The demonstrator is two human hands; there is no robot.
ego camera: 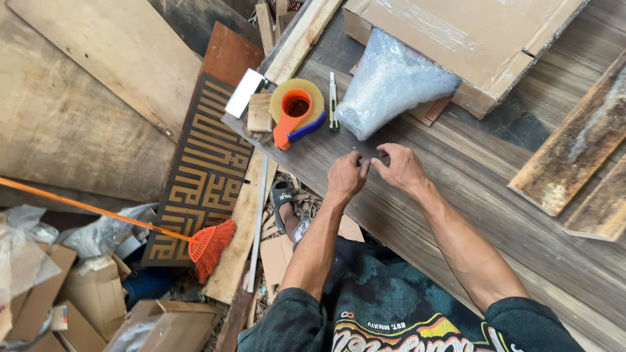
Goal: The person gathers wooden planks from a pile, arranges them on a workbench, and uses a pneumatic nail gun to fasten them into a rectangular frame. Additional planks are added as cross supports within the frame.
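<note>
Nearest the camera, a dark printed shirt (391, 313) fills the bottom edge, and both forearms run from it toward 12 o'clock over a dark wooden tabletop (456, 215). Fingers of the left hand (345, 177) are curled in, the thumb and forefinger tips pinched close together at the board's surface; whatever they nip is too small to tell. Those of the right hand (401, 168) are likewise bent, with the fingertips drawn toward the left hand's, the two hands nearly touching. Both wrists are level, knuckles up, palms turned down to the wood. At 12 o'clock from the hands, just beyond the fingertips, lies a crumpled clear plastic bag (388, 85) leaning against a film-wrapped cardboard box (469, 39). At 11 o'clock sit an orange tape dispenser (295, 114) with its roll of tan tape, a slim utility knife (333, 101) beside it, and a small wooden block (259, 112). At 9 o'clock, below the table's edge, stands a brown panel with gold geometric pattern (202, 176), and an orange broom (208, 244) lies across the clutter. Weathered planks (574, 143) rest at 3 o'clock.
</note>
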